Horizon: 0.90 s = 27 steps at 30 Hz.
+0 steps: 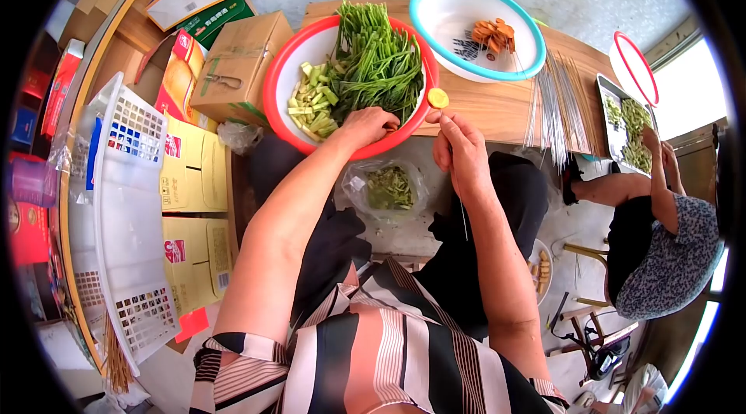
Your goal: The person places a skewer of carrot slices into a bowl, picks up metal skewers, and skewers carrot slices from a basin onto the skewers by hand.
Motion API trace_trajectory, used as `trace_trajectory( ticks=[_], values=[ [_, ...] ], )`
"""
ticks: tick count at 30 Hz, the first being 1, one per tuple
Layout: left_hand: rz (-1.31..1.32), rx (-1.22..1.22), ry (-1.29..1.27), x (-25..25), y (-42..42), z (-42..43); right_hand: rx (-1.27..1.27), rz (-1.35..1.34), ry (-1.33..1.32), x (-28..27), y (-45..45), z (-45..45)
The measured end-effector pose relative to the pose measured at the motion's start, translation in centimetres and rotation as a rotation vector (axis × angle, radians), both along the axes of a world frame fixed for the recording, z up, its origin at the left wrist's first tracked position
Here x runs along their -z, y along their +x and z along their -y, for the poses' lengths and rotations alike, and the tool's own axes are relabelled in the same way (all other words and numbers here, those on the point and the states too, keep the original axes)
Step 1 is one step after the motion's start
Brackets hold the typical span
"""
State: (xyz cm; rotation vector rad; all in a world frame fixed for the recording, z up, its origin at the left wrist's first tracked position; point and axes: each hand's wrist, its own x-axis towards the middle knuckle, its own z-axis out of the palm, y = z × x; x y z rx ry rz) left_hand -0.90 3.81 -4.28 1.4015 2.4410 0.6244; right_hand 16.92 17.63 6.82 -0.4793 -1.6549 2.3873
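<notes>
My left hand (371, 125) rests in the red-rimmed basin (273, 95), its fingers curled at the lower edge of the long green leafy stems (377, 64); what they grip is hidden. Cut pale green pieces (311, 103) lie in the basin's left part. Just right of the basin, my right hand (460, 142) pinches a thin skewer (465, 220) that runs down below the hand. A round yellow slice (437, 98) sits at the skewer's upper end, above the fingertips.
A blue-rimmed basin (423, 14) holds orange-brown pieces. Metal skewers (556, 111) lie on the wooden table (482, 115). Another person (668, 243) handles green pieces at a tray (614, 142) on the right. Boxes (241, 57) stand left; a plastic bag (388, 189) is below.
</notes>
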Motion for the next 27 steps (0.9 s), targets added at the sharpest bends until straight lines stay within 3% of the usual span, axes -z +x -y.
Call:
trace_trajectory(
  ticks=[5, 8, 10, 12, 16, 18, 19, 23, 27],
  values=[
    [-0.022, -0.043, -0.102, -0.3, -0.3, -0.5, -0.024, 0.006, 0.026, 0.2, 0.0, 0.0],
    [0.186, -0.133, -0.015, -2.1, -0.4, 0.1, -0.008, 0.018, 0.012, -0.2, 0.1, 0.2],
    [0.555, -0.288, 0.025, -3.1, -1.1, 0.6, -0.006, 0.024, 0.018, 0.0, 0.1, 0.1],
    [0.557, -0.249, 0.067, -4.5, -1.5, 1.1, -0.007, 0.026, 0.025, 0.0, 0.1, 0.0],
    [0.494, -0.199, -0.063, -6.2, -2.9, 2.5, -0.015, 0.019, 0.017, 0.0, 0.2, 0.1],
    [0.313, -0.106, -0.234, -6.1, -3.3, 3.3, -0.017, 0.013, 0.021, 0.0, 0.2, 0.1],
    [0.014, -0.032, -0.259, -4.9, -3.6, 3.6, -0.016, 0.016, 0.026, 0.1, 0.2, 0.1],
    [-0.107, -0.131, -0.240, -6.3, -1.6, 3.3, -0.022, 0.020, 0.042, -0.1, 0.3, 0.2],
    [-0.192, -0.203, -0.255, -3.4, -3.0, 2.9, -0.021, 0.020, 0.053, 0.1, 0.3, 0.1]
  ],
)
